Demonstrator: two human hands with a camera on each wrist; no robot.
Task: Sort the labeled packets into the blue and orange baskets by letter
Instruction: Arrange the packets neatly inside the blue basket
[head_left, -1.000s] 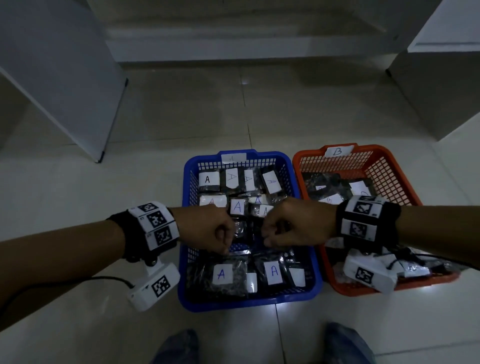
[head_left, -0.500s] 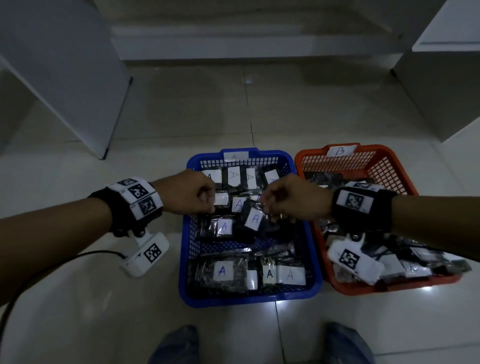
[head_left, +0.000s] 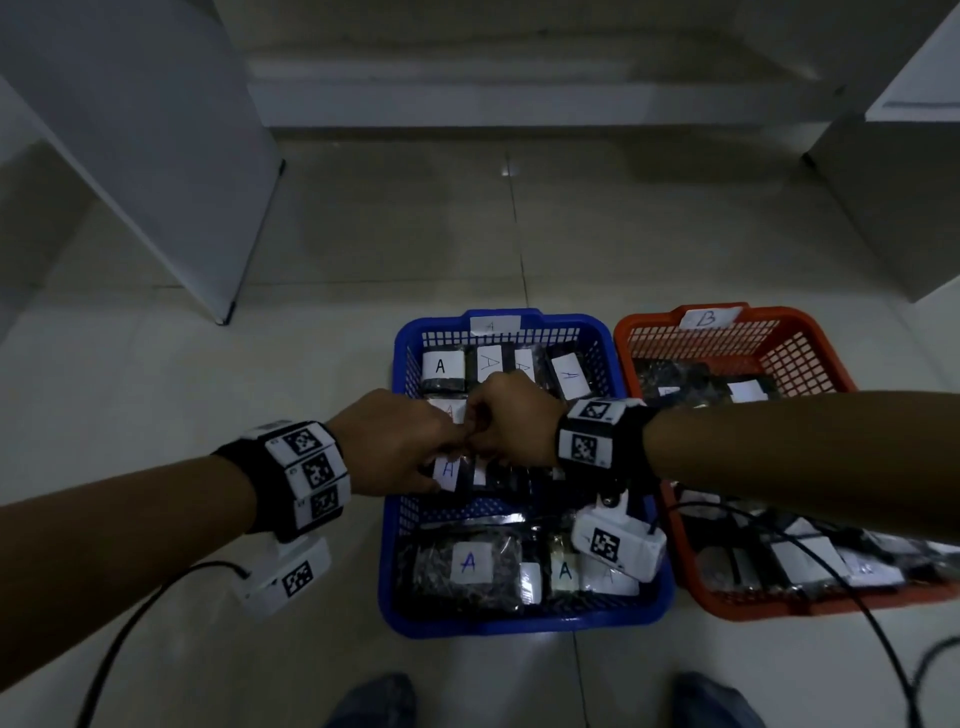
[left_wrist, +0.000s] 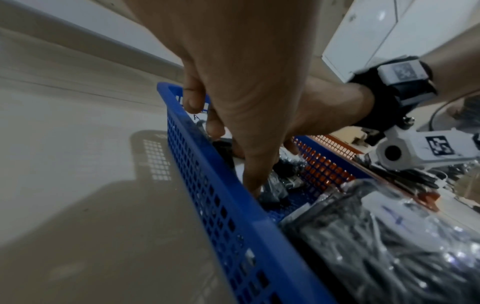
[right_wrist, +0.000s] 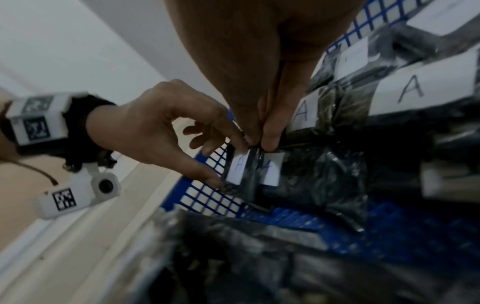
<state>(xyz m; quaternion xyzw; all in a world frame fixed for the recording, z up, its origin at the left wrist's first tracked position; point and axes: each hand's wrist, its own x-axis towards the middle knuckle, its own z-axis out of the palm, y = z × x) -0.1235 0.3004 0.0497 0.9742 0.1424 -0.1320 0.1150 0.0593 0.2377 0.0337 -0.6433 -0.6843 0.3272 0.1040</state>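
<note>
Both hands meet over the middle of the blue basket (head_left: 519, 626), which is tagged A and holds several dark packets with white A labels. My left hand (head_left: 439, 441) pinches a small A packet (right_wrist: 237, 168) between thumb and forefinger. My right hand (head_left: 493, 436) pinches the top edge of a second A packet (right_wrist: 270, 169) right beside it. The two packets hang side by side just above the basket floor, near its left wall. The orange basket (head_left: 727, 325), tagged B, stands to the right with more packets inside.
The baskets sit side by side on a pale tiled floor. A white panel (head_left: 156, 156) leans at the far left and a white cabinet (head_left: 909, 182) stands at the far right. Cables (head_left: 857, 597) trail over the orange basket. My shoes (head_left: 374, 701) are at the bottom edge.
The hands have closed in until they touch over the basket's middle. The A packet the right hand held up half a second ago is now lower, next to the left hand's packet.
</note>
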